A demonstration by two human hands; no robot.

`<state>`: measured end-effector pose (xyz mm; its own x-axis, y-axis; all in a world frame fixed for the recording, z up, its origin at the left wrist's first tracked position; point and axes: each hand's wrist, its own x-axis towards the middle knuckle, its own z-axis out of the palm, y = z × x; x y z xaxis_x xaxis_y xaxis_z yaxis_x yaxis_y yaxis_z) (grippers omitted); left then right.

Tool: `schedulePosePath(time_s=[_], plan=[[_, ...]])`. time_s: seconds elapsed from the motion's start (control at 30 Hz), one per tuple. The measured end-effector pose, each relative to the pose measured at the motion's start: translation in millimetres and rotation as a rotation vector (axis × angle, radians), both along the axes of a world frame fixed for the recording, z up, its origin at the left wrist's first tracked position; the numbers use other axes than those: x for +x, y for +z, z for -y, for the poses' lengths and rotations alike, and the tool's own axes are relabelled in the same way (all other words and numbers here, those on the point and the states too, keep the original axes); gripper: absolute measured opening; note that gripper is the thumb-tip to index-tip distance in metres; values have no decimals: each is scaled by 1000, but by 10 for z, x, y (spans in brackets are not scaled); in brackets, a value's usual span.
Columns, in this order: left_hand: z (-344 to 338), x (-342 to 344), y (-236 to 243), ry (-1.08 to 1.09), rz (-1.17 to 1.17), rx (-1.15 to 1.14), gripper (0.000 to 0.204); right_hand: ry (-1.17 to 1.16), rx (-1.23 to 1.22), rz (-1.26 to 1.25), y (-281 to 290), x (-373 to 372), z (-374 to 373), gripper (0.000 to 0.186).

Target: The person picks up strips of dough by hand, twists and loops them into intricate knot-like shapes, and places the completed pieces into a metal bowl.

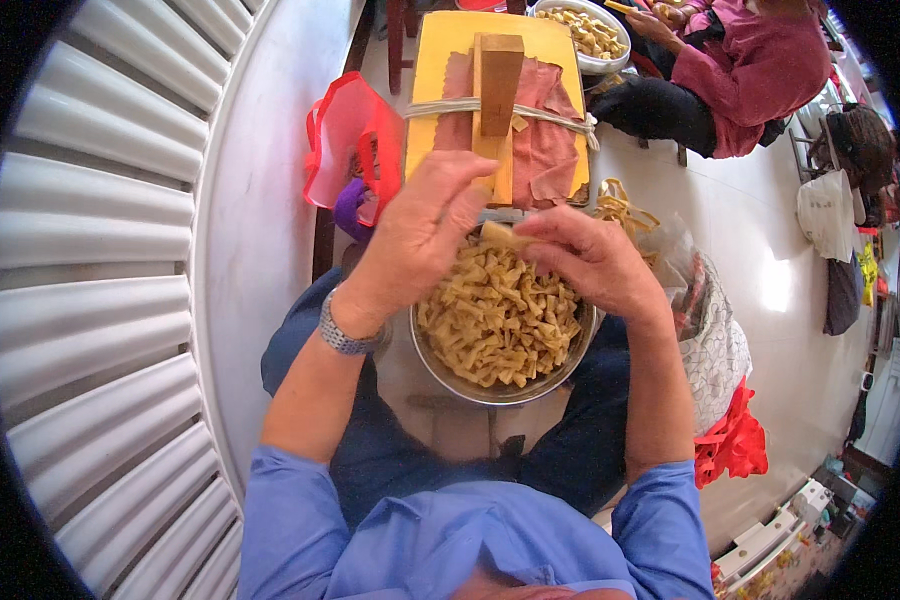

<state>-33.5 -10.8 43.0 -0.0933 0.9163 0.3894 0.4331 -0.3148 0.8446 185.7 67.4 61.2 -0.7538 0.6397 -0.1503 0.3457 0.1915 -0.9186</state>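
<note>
My left hand (435,215) has its fingers curled just below an upright wooden block (495,85); whatever is between the fingertips is hidden. My right hand (580,255) pinches a pale yellow piece (502,236) over a steel bowl (434,372) heaped with small cut yellow pieces (495,320) between my knees. The block stands on a yellow board (440,45) with pink cloth (555,140) and a pale cord tied across it.
A white radiator (100,260) runs along the left. A red bag (335,120) sits beside the board. A co-worker in pink (750,70) sits top right by a white bowl (600,60) of pieces. Cloth and plastic bags (710,340) lie at my right.
</note>
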Motion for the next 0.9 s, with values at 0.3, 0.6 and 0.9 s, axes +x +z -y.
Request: schedulePosePath(time_s=[0.3,0.6,0.9], plan=[[33,55,-54,-346,852,-667,29,-67,403,-105,-86,-82,-6,16],[123,132,-381,-469,1098,-849,40,-2,742,-184,-96,-111,35,19],[156,687,-507,-762,1547,-642,48,81,859,-309,40,-91,316,30]])
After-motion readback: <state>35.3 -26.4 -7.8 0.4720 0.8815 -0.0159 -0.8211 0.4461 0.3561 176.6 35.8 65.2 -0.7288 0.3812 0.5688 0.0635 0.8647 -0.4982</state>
